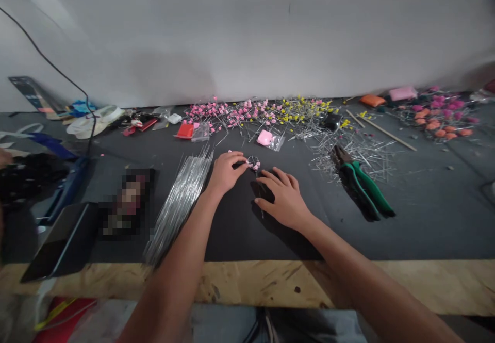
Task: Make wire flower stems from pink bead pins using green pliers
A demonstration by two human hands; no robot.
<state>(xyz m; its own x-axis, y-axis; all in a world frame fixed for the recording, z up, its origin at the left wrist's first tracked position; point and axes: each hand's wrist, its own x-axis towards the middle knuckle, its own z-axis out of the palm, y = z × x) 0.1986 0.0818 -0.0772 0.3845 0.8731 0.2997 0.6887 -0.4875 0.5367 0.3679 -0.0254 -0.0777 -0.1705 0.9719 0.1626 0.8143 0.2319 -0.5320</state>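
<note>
Near the middle of the black table surface (232, 229) lies a small round wire piece (253, 161) with pink beads on its rim. My left hand (227, 172) pinches at its left edge, thumb and forefinger close together on a pink bead. My right hand (284, 196) rests just right of the piece, palm down with fingers apart, holding nothing. A thin wire stem (262, 213) runs down from the piece beside my right thumb. To the left of my left forearm lies a bundle of straight silver wires (180, 198).
Green-handled pliers (363, 185) lie at right, on loose wires (320, 152). Pink-tipped wires (232, 112), yellow-tipped wires (305, 108) and a pink packet (265, 137) line the back. A tablet (62, 240) and a blurred item (129, 201) lie left.
</note>
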